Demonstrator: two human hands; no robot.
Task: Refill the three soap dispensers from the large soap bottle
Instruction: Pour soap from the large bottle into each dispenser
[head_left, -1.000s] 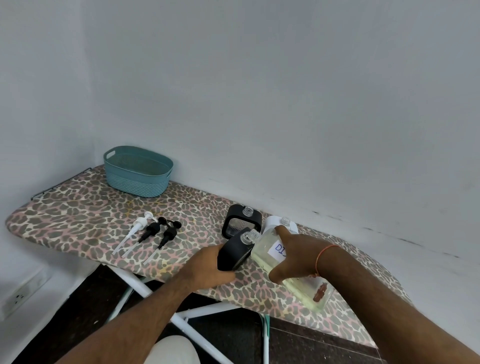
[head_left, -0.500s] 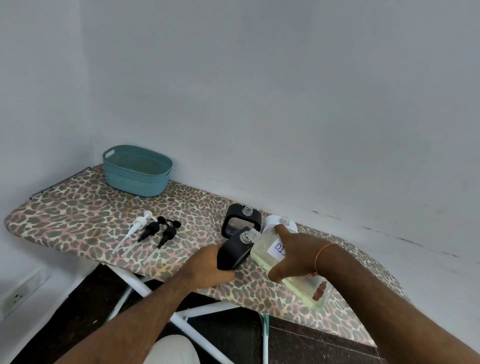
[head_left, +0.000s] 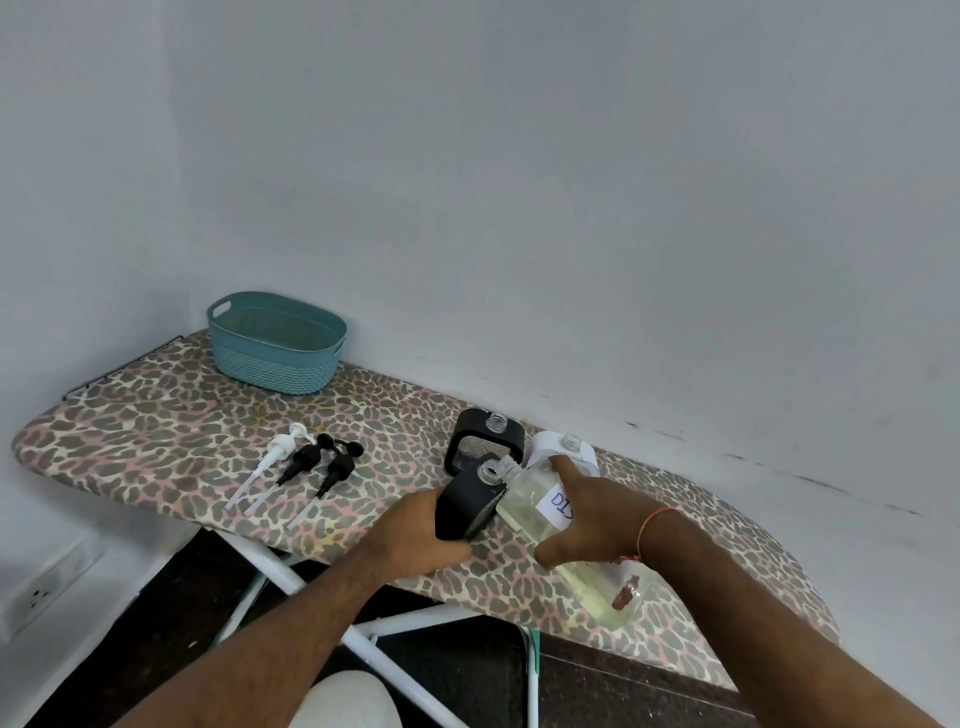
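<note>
Almost nothing has shifted over the last second: both hands hold the same pouring pose, bottle mouth against dispenser neck. Nearest, the left hand (head_left: 415, 535) grips the black dispenser (head_left: 467, 501), tilted toward the bottle (head_left: 550, 530), which the right hand (head_left: 597, 519) clasps round its labelled middle, base raised toward the camera and neck angled down. Its yellowish soap sits mostly at the near end. Behind stand a second black dispenser (head_left: 485, 441) and a white dispenser (head_left: 563, 449), both uncapped. Three pumps (head_left: 306, 465) lie to the left on the board (head_left: 156, 441), and a basket (head_left: 275, 343) is farthest. With both necks narrow, a slight misalignment would likely spill soap onto the cover.
</note>
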